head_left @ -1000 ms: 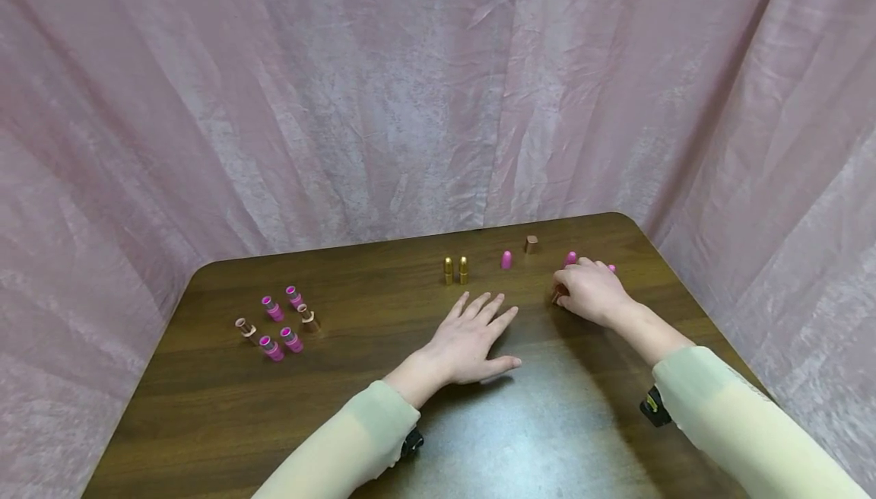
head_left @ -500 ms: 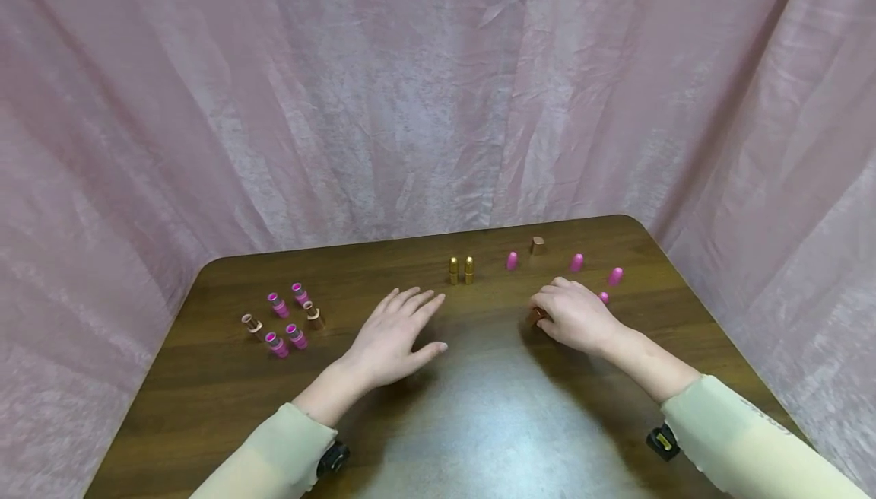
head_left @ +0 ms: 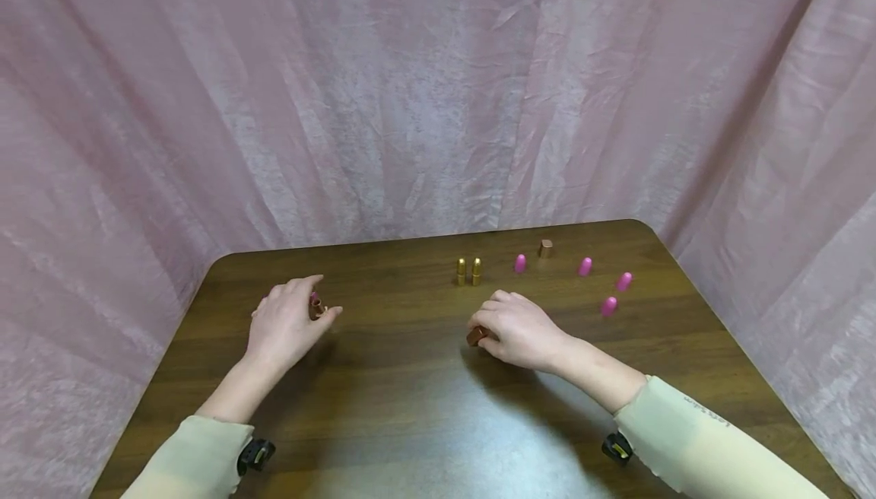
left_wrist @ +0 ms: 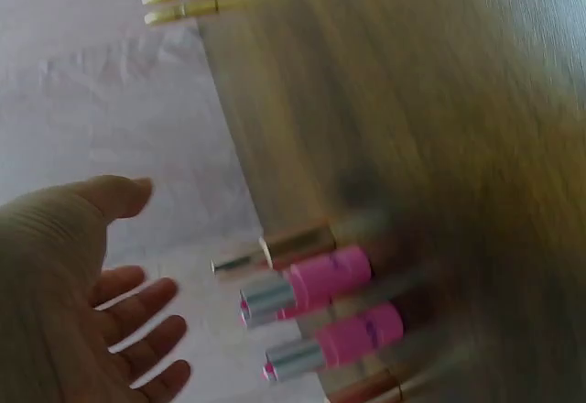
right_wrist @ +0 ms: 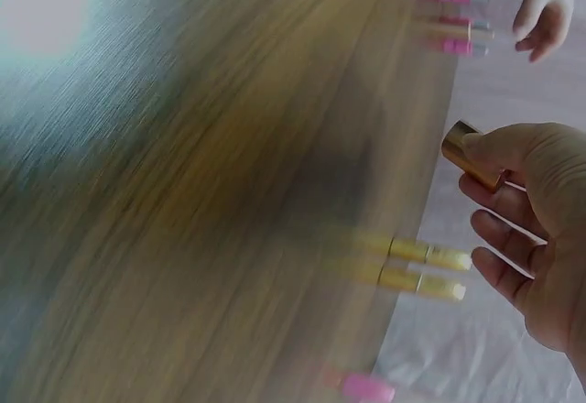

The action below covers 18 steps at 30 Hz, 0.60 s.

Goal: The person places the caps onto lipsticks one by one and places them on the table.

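My right hand (head_left: 522,333) is over the middle of the table, pinching a copper lipstick cap (right_wrist: 469,154) between thumb and fingers. My left hand (head_left: 282,325) hovers at the table's left, thumb and fingers apart, around but not plainly touching a copper lipstick tube (head_left: 317,308). In the left wrist view, uncapped pink lipstick tubes (left_wrist: 331,275) with silver collars stand beside that tube, below the spread fingers. A second copper tube (left_wrist: 368,388) shows at the lower edge. In the head view the left hand hides most of this group.
Two gold lipsticks (head_left: 468,271) stand upright near the back edge. Several pink caps (head_left: 609,306) are spread over the right side, with another copper cap (head_left: 545,249) at the back. Behind the wooden table (head_left: 404,408) hangs a pink curtain (head_left: 383,103).
The left hand has moved left from mid-table to the lipstick tubes. My right hand has carried the copper cap left and nearer, away from the pink caps.
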Each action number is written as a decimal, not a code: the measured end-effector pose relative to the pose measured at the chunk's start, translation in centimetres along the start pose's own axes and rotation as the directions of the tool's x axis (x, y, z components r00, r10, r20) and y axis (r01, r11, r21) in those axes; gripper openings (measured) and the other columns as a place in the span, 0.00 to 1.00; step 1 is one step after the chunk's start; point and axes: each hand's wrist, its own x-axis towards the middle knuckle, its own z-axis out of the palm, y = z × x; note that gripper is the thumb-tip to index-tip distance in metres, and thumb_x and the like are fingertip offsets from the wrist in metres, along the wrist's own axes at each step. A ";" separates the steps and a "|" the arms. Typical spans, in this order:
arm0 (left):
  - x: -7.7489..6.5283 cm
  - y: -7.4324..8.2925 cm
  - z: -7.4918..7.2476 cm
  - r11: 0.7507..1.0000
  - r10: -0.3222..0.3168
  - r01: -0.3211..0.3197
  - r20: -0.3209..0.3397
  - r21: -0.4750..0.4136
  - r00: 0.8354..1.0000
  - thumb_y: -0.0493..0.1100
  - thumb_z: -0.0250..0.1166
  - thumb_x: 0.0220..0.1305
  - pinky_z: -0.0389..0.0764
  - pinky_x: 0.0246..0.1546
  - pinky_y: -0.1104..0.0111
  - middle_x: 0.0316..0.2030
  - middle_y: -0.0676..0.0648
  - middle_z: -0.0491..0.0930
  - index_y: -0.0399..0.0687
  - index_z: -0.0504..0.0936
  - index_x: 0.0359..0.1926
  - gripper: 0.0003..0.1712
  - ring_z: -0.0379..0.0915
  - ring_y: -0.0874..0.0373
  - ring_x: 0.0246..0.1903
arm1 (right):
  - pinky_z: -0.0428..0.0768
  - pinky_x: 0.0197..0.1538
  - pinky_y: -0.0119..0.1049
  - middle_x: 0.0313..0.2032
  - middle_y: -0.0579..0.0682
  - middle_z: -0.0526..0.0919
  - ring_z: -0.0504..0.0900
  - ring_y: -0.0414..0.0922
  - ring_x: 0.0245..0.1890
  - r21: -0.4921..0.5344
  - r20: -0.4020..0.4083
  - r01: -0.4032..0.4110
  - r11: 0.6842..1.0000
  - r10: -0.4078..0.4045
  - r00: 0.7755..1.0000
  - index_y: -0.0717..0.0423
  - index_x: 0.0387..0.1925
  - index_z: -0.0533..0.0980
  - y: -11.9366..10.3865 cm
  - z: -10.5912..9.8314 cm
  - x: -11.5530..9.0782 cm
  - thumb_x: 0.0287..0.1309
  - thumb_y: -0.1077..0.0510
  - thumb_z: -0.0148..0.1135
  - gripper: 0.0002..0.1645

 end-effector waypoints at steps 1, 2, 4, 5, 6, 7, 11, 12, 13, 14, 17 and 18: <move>0.1 -0.3 -0.2 1.000 -0.025 0.025 0.021 0.006 0.999 0.60 0.71 0.62 0.72 0.49 0.41 0.44 0.44 0.84 0.43 0.79 0.61 0.34 0.74 0.36 0.52 | 0.75 0.48 0.41 0.37 0.37 0.85 0.79 0.43 0.44 0.007 0.000 0.011 1.000 -0.011 1.000 0.44 0.40 0.85 -0.3 0.1 0.2 0.52 0.56 0.76 0.12; 0.1 -0.5 -0.3 0.999 -0.049 0.048 0.045 0.013 0.998 0.61 0.71 0.63 0.72 0.47 0.42 0.39 0.46 0.84 0.45 0.81 0.57 0.31 0.74 0.36 0.50 | 0.75 0.47 0.41 0.36 0.37 0.85 0.78 0.43 0.43 0.009 0.000 0.021 1.000 -0.021 1.000 0.43 0.40 0.85 -0.6 0.2 0.4 0.52 0.56 0.76 0.12; 0.4 -0.8 -0.6 0.996 -0.082 0.079 0.094 0.029 0.992 0.62 0.70 0.63 0.72 0.44 0.43 0.31 0.51 0.84 0.48 0.83 0.49 0.26 0.74 0.35 0.47 | 0.75 0.47 0.40 0.36 0.36 0.85 0.78 0.42 0.44 0.008 0.001 0.038 0.999 -0.038 0.999 0.43 0.40 0.85 -1.1 0.3 0.6 0.52 0.56 0.76 0.12; 0.6 -0.9 -0.6 0.995 -0.099 0.095 0.121 0.038 0.988 0.63 0.69 0.63 0.72 0.43 0.44 0.26 0.53 0.82 0.50 0.83 0.46 0.24 0.74 0.36 0.45 | 0.75 0.46 0.39 0.36 0.36 0.84 0.78 0.42 0.43 0.005 0.002 0.046 0.999 -0.046 0.999 0.43 0.40 0.85 -1.3 0.3 0.7 0.52 0.56 0.76 0.12; 0.8 -1.0 -0.6 0.993 -0.117 0.111 0.152 0.047 0.981 0.64 0.69 0.63 0.72 0.42 0.45 0.22 0.56 0.81 0.52 0.83 0.43 0.22 0.74 0.36 0.44 | 0.75 0.46 0.39 0.36 0.36 0.84 0.78 0.42 0.43 0.001 0.001 0.054 0.999 -0.054 0.999 0.43 0.40 0.85 -1.4 0.4 0.8 0.52 0.56 0.76 0.12; 1.0 -1.0 -0.6 0.990 -0.134 0.126 0.183 0.056 0.974 0.64 0.68 0.63 0.71 0.42 0.45 0.19 0.57 0.79 0.53 0.82 0.42 0.22 0.74 0.36 0.44 | 0.75 0.46 0.39 0.36 0.37 0.84 0.78 0.42 0.43 -0.003 0.000 0.061 0.998 -0.061 0.998 0.42 0.40 0.85 -1.6 0.4 0.8 0.52 0.56 0.76 0.12; 1.8 -1.0 -0.2 0.980 -0.191 0.169 0.267 0.102 0.945 0.65 0.67 0.61 0.70 0.41 0.46 0.18 0.56 0.77 0.54 0.81 0.39 0.21 0.74 0.37 0.45 | 0.75 0.47 0.39 0.37 0.36 0.84 0.78 0.42 0.44 -0.006 0.001 0.072 0.997 -0.072 0.997 0.42 0.41 0.85 -1.9 0.4 1.0 0.52 0.56 0.76 0.13; 2.0 -1.1 -0.1 0.977 -0.202 0.176 0.276 0.117 0.940 0.65 0.68 0.61 0.70 0.41 0.47 0.19 0.55 0.78 0.55 0.80 0.37 0.21 0.75 0.37 0.44 | 0.75 0.47 0.40 0.37 0.36 0.84 0.78 0.42 0.44 -0.005 0.001 0.074 0.997 -0.074 0.997 0.41 0.41 0.85 -1.9 0.4 1.1 0.52 0.56 0.76 0.13; 2.1 -1.1 0.0 0.974 -0.214 0.183 0.282 0.130 0.935 0.65 0.68 0.60 0.69 0.40 0.46 0.21 0.54 0.78 0.54 0.80 0.36 0.21 0.75 0.37 0.43 | 0.75 0.48 0.40 0.37 0.36 0.84 0.78 0.42 0.44 -0.003 0.000 0.075 0.997 -0.075 0.997 0.41 0.41 0.85 -2.0 0.4 1.1 0.52 0.56 0.76 0.13; 2.2 -1.2 0.2 0.971 -0.224 0.190 0.286 0.143 0.932 0.64 0.68 0.60 0.69 0.40 0.46 0.22 0.53 0.78 0.54 0.80 0.34 0.20 0.75 0.38 0.43 | 0.75 0.48 0.40 0.37 0.36 0.85 0.78 0.42 0.44 -0.002 -0.001 0.077 0.997 -0.077 0.997 0.41 0.41 0.85 -2.0 0.4 1.1 0.52 0.55 0.76 0.13; 2.5 -1.5 0.5 0.963 -0.252 0.204 0.306 0.178 0.918 0.64 0.69 0.60 0.68 0.41 0.46 0.24 0.50 0.78 0.53 0.80 0.28 0.21 0.74 0.39 0.40 | 0.75 0.47 0.40 0.37 0.36 0.85 0.78 0.42 0.44 -0.006 0.000 0.084 0.996 -0.084 0.997 0.41 0.41 0.85 -2.0 0.3 1.1 0.52 0.55 0.76 0.13; 2.6 -1.5 0.5 0.960 -0.260 0.209 0.318 0.188 0.912 0.64 0.69 0.60 0.68 0.42 0.45 0.24 0.49 0.78 0.53 0.80 0.27 0.22 0.74 0.39 0.40 | 0.75 0.47 0.40 0.37 0.36 0.85 0.78 0.42 0.44 -0.008 0.000 0.084 0.996 -0.084 0.996 0.41 0.41 0.85 -2.0 0.4 1.0 0.52 0.55 0.76 0.13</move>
